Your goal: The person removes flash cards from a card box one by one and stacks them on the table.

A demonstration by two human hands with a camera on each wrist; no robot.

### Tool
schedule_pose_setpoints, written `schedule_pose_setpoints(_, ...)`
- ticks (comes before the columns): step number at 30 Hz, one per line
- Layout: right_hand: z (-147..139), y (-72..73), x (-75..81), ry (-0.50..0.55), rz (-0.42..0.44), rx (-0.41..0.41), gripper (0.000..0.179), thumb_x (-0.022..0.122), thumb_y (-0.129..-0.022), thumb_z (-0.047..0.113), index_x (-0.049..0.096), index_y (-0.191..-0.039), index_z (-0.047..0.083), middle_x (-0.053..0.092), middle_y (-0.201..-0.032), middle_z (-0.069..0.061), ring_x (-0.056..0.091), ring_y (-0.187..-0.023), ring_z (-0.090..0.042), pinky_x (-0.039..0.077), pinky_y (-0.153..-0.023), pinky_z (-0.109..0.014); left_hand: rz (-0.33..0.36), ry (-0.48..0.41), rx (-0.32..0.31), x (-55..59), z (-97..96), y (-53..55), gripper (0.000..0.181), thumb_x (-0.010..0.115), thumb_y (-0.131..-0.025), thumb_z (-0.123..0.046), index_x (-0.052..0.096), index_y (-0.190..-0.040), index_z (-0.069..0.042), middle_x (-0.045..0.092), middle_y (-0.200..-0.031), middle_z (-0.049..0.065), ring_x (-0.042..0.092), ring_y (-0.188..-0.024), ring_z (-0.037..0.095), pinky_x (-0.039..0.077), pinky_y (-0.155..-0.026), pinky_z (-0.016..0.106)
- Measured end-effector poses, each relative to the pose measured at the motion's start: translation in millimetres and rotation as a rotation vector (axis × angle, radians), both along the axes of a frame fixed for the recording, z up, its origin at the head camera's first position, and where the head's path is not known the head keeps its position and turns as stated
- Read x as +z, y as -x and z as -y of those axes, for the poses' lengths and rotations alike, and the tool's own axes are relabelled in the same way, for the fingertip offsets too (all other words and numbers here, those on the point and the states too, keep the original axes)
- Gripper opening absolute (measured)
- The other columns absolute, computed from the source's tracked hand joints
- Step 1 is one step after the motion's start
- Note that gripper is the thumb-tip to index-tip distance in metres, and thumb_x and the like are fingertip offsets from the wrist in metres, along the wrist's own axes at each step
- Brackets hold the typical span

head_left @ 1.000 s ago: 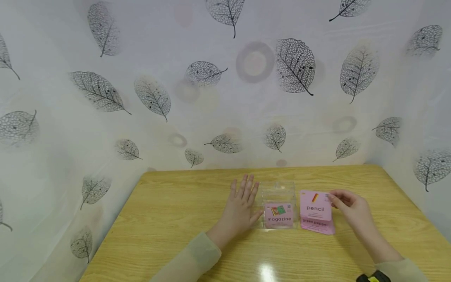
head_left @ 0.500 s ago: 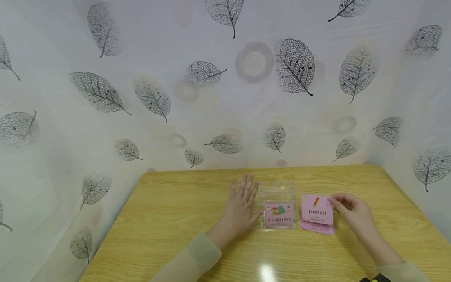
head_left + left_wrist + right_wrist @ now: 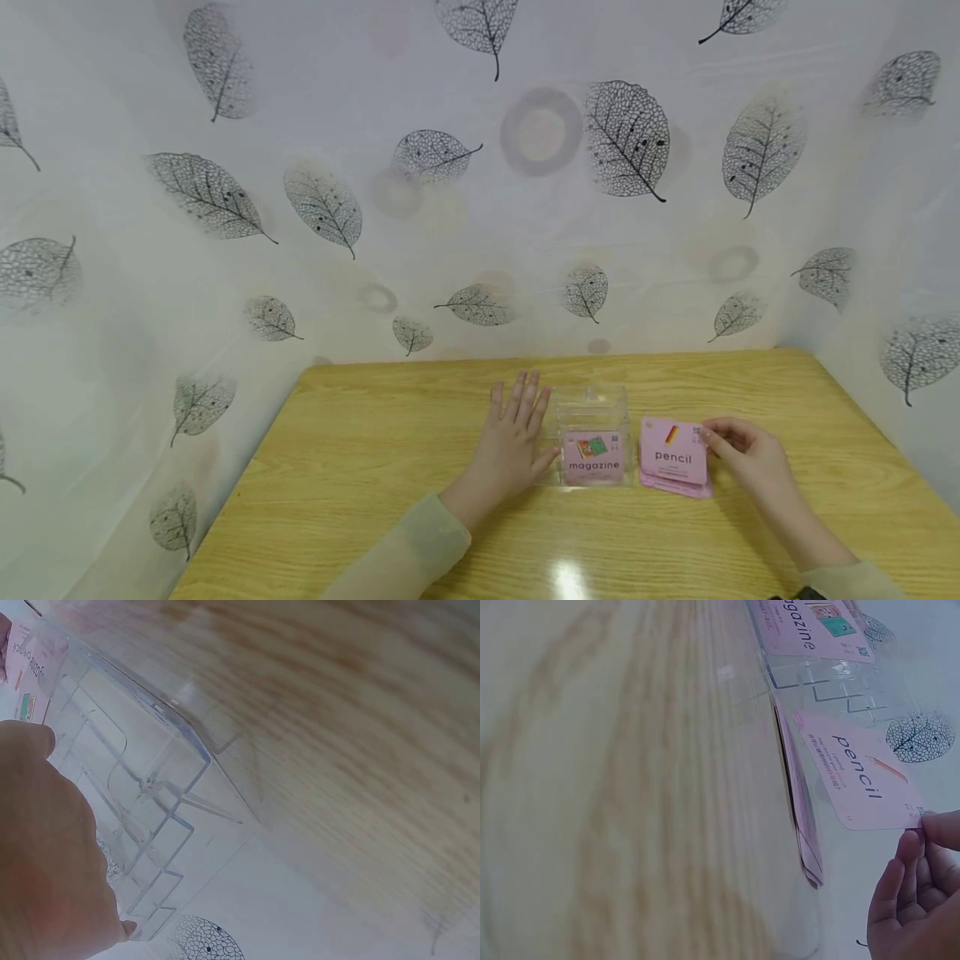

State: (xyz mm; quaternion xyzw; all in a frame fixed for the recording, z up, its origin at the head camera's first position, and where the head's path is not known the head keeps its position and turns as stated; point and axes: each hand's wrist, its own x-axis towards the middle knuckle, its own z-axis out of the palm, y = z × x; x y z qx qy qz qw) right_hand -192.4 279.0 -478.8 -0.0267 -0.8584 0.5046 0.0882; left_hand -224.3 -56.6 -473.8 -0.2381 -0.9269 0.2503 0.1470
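Note:
My right hand [image 3: 753, 458] pinches the upper right corner of a pink flashcard [image 3: 672, 450] reading "pencil". In the right wrist view this pencil card [image 3: 862, 772] is tilted above a low stack of pink cards [image 3: 799, 802] on the table. To the left stands a clear plastic box [image 3: 591, 408] with stepped compartments, holding a pink "magazine" card [image 3: 593, 458] in its front slot. Spread flat, my left hand [image 3: 510, 442] rests against the box's left side. The left wrist view shows its thumb near the front of the clear box [image 3: 150, 787].
A yellow wood-grain table [image 3: 360, 467] lies under everything. Behind it hangs a pale wall covering [image 3: 465, 225] with dark leaf prints. A bright light reflection lies near the table's front.
My right hand has lowered the pencil card slightly toward the front, over the stack, so the "green pepper" card beneath is now covered. The left hand and box stay still.

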Motion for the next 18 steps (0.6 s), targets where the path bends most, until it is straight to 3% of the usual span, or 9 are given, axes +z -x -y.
schedule_pose_setpoints(11,-0.6,0.9,-2.0,0.027,0.043,-0.007,0.041,0.059,-0.093,0.028,0.060,-0.113,-0.007,0.062,-0.083,0.021,0.058,-0.075,0.007,0.055,-0.066,-0.017,-0.011,-0.008,-0.011,-2.2,0.4,1.1,0.087,0.009,-0.091,-0.068,-0.008,-0.151,-0.008,-0.005,-0.158,0.017,-0.001,-0.145,0.034,0.011,-0.115,0.055)
schedule_pose_setpoints(18,-2.4,2.4,-4.5,-0.002,0.032,-0.014,0.038,0.060,-0.093,0.027,0.061,-0.112,-0.006,0.062,-0.083,0.021,0.057,-0.074,0.008,0.054,-0.064,-0.017,0.002,-0.013,-0.004,0.6,0.1,-0.7,0.086,0.011,-0.091,-0.069,-0.006,-0.151,-0.009,-0.004,-0.158,0.016,-0.001,-0.146,0.034,0.010,-0.115,0.055)
